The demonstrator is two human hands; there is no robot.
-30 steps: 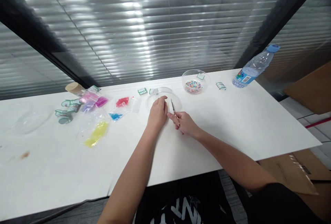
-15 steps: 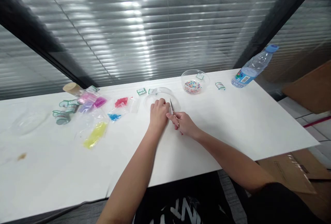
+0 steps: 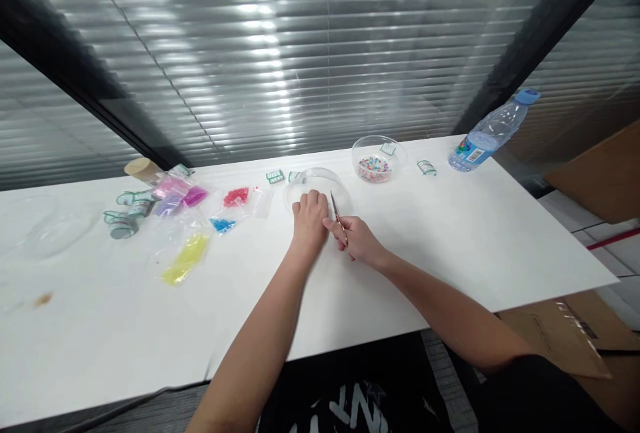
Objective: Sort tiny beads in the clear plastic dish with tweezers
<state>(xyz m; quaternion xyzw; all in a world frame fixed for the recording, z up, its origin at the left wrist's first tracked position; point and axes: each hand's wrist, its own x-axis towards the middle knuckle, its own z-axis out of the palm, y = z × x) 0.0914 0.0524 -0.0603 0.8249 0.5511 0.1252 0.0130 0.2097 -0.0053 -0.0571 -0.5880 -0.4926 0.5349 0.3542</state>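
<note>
My right hand (image 3: 361,241) grips a small pair of scissors (image 3: 337,211) with copper-coloured handles, its thin blades pointing away from me. My left hand (image 3: 311,221) is right beside it, back upward and fingers curled under, over the near part of a clear round plastic lid or dish (image 3: 336,183). Whatever those fingers hold is hidden beneath them. The thumb side of the left hand comes close to the right fingertips; contact is unclear. Behind the hands, a clear bowl (image 3: 379,143) contains many small multicoloured beads (image 3: 374,167).
Leftward lie bead bags, red (image 3: 236,197), blue (image 3: 222,225), yellow (image 3: 186,258) and pink (image 3: 170,186), near green-edged rolls (image 3: 120,224) and a wooden-looking cylinder (image 3: 143,169). A water bottle (image 3: 487,136) stands at the table's right; small green-printed packets (image 3: 275,177) lie along the back.
The left hand's knuckles have shifted slightly, and the clear lid or dish has moved a little to the right. The scissors stay in the right hand, nearly still.
</note>
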